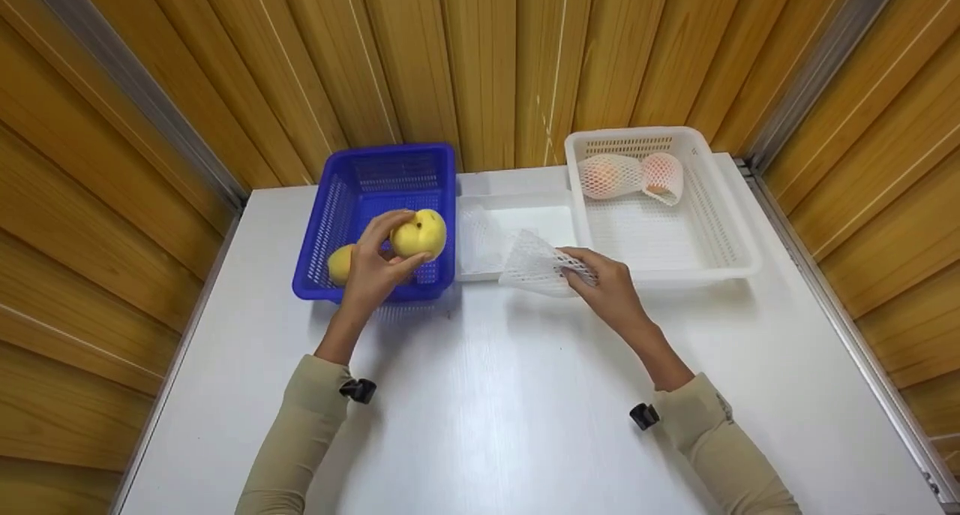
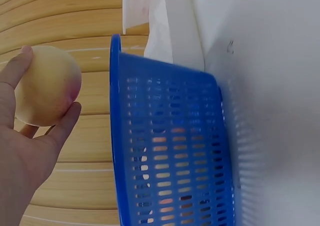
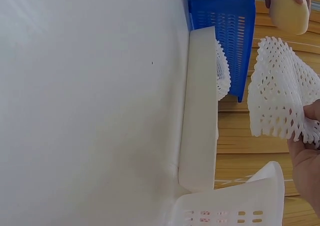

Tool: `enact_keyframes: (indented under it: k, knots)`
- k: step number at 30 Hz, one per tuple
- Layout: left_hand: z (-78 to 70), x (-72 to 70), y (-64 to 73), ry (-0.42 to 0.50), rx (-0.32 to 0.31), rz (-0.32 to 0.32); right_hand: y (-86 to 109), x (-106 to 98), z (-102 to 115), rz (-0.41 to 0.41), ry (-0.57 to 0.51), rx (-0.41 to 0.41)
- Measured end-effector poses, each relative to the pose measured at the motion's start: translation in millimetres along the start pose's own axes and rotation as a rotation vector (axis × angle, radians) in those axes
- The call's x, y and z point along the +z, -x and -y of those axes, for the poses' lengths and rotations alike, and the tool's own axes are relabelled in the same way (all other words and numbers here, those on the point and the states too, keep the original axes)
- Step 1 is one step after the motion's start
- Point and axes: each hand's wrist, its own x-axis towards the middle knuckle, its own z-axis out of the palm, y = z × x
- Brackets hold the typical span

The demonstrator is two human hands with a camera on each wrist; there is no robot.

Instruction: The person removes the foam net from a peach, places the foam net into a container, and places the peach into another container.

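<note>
My left hand (image 1: 373,266) grips a yellow peach (image 1: 420,235) between thumb and fingers, above the blue basket (image 1: 319,222). In the left wrist view the peach (image 2: 49,85) has a pinkish blush on one side. Another yellow fruit (image 1: 339,266) lies in the basket, partly hidden by that hand. My right hand (image 1: 606,286) pinches a white foam net sleeve (image 1: 534,263) by one end. The sleeve's wide end faces left, toward the peach but apart from it, and in the right wrist view the sleeve (image 3: 274,93) looks flattened and hollow.
A low white tray (image 1: 536,200) between the baskets holds more foam nets (image 1: 480,237). The white basket (image 1: 739,237) on the right contains two fruits in foam nets (image 1: 611,176). Wood-patterned walls (image 1: 480,64) enclose the white table (image 1: 480,425).
</note>
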Motion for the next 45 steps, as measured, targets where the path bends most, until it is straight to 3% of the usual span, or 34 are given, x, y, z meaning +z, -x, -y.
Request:
enact_keyframes:
  k: [8,15,21,29,37,41,45]
  knots:
    - [10.7,-9.6,-18.5,-0.104,-0.033,-0.035,-7.2,2,2,-0.049,-0.002,0.014]
    - [14.5,-13.7,-32.1,-0.200,-0.047,0.001,-18.4,7,3,-0.143,0.006,0.029]
    - [21.1,-19.4,-41.0,-0.242,-0.087,0.023,-30.2,19,2,-0.164,0.009,0.028]
    - [31.1,-25.9,-56.2,-0.337,-0.240,0.124,-51.2,36,-6,-0.168,0.071,-0.013]
    - [41.9,-28.2,-77.7,-0.393,-0.394,0.220,-69.2,48,-11,-0.174,0.256,-0.098]
    - [44.3,-26.2,-87.7,-0.444,-0.441,0.307,-74.5,59,-15,-0.116,0.357,-0.147]
    - [47.7,-20.8,-93.7,-0.526,-0.431,0.395,-76.4,71,-25,0.123,0.368,-0.038]
